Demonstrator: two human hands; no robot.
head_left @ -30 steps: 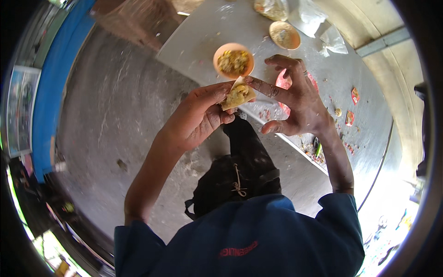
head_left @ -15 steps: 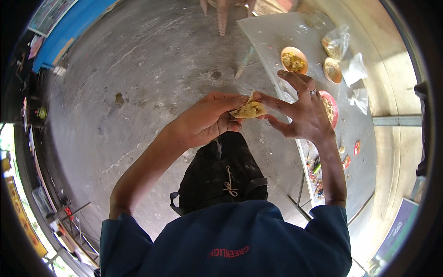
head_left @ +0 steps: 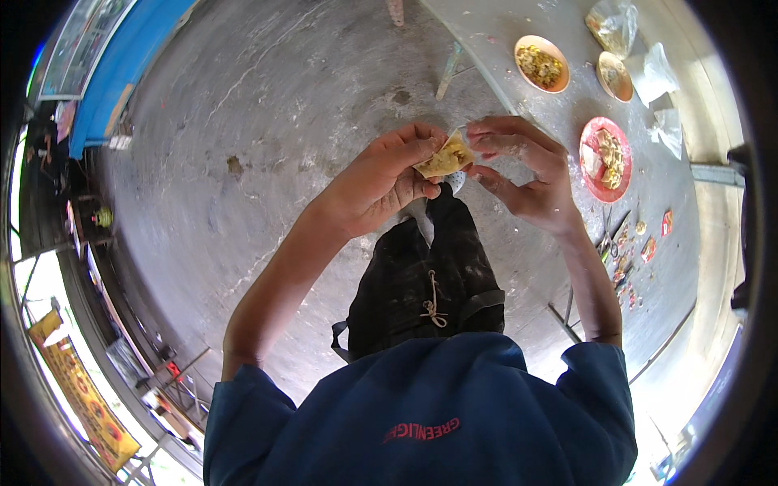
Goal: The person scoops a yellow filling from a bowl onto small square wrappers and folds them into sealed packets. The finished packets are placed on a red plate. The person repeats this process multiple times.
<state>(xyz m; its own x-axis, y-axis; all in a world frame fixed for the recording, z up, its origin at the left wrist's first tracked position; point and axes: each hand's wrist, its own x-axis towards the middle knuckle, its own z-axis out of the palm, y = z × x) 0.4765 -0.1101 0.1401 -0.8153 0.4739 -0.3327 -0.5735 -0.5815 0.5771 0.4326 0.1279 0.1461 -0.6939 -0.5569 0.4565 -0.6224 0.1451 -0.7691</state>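
Note:
My left hand (head_left: 381, 178) and my right hand (head_left: 527, 170) meet in front of me, above my dark trousers. Between their fingertips sits a small folded yellow dough wrapper with filling (head_left: 446, 158). The left fingers cup it from below and the left, while the right thumb and fingers pinch its right edge. An orange bowl of yellow filling (head_left: 541, 65) stands on the grey table (head_left: 567, 219) beyond my right hand. Beside that hand a red plate (head_left: 605, 158) carries several folded pieces.
A second small orange bowl (head_left: 613, 77) and clear plastic bags (head_left: 652, 73) lie on the table at the far right. Small red scraps (head_left: 648, 247) and a dark tool (head_left: 608, 235) lie near the table's edge. Bare concrete floor (head_left: 243, 146) spreads to my left.
The view has swung left, so the table and bowls now sit further right. Both hands stay on the wrapper, and the right fingers have closed in from spread to pinching its edge.

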